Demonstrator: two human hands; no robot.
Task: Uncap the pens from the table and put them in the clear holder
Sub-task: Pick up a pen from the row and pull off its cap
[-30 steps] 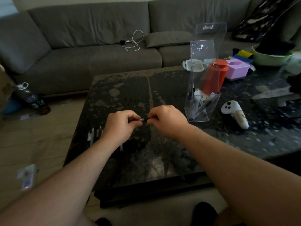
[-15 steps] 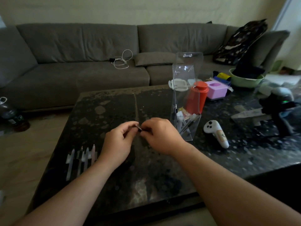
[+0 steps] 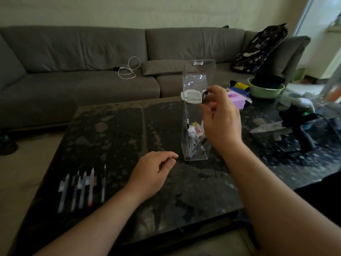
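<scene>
A tall clear holder (image 3: 191, 115) stands upright on the dark table (image 3: 120, 130), its flap lid raised; several pens (image 3: 196, 145) lean inside it. My right hand (image 3: 221, 119) is lifted beside the holder's upper part and pinches a dark pen (image 3: 203, 97) held upright at its opening. My left hand (image 3: 156, 169) hovers low over the table in front of the holder, fingers loosely curled; whether a cap sits in them is hidden. Several capped pens (image 3: 83, 187) lie in a row near the table's left edge.
At the table's far right are a pink box (image 3: 239, 101), a green bowl (image 3: 265, 90) and a black device (image 3: 299, 119). A grey sofa (image 3: 83, 80) with a white cable (image 3: 129, 69) runs behind the table.
My hands have come apart. The right hand rose with the pen to the holder's opening; the left hand dropped toward the table. The view tilted up and left.
</scene>
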